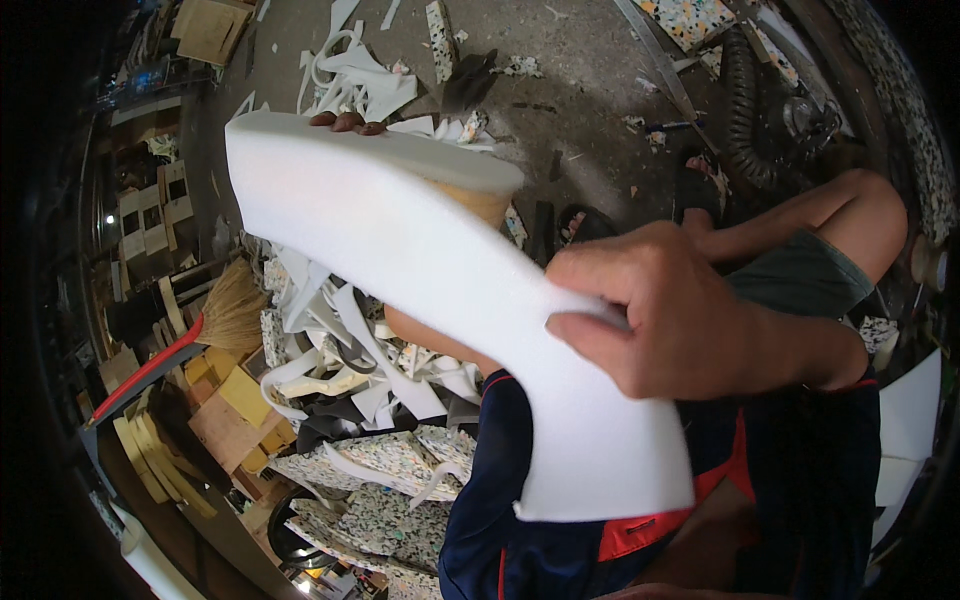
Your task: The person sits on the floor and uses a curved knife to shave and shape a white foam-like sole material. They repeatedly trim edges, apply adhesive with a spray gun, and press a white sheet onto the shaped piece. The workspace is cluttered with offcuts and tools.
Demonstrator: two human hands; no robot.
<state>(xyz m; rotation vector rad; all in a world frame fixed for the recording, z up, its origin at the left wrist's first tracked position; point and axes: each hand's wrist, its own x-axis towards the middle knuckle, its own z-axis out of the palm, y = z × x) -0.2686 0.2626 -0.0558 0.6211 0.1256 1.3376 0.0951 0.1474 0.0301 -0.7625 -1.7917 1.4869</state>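
Observation:
A long, curved piece of white foam [400, 230] stretches from the upper left down over my lap. My right hand [660, 310] is closed on its right edge, thumb and fingers pinching the foam near the lower bend. At the upper left, the fingertips of my left hand [347, 122] curl over the far edge; the rest of that hand is hidden behind the foam. A flat white foam-topped part reaches right from there, with a tan, wood-like curved side [470, 203] beneath it. How this part joins the long piece is hidden.
White foam offcuts [385, 370] and speckled foam slabs [370, 520] lie to the left and below. A red-handled broom [225, 310] rests beside stacked wood pieces [235, 415]. More scraps [365, 80] litter the far floor. A ribbed hose [742, 110] and a bent bare knee [870, 205] are at right.

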